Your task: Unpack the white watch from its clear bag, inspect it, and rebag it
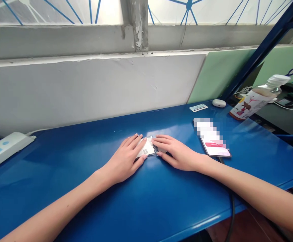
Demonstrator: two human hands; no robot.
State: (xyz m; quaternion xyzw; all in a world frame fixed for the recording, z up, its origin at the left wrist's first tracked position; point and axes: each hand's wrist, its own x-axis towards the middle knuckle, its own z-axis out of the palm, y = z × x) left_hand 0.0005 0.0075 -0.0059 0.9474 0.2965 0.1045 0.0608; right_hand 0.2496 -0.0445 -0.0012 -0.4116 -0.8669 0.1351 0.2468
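A small silvery-white packet lies flat in the middle of the blue table. My left hand rests palm down over its left side, fingers stretched out and pressing on it. My right hand lies flat at the packet's right edge, fingers extended, fingertips touching it. Part of the packet is hidden under my fingers.
A phone with a lit screen and a dark cable lies right of my right hand. Farther back are a white card, a white earbud case and a tilted bottle. A white power strip sits at the far left.
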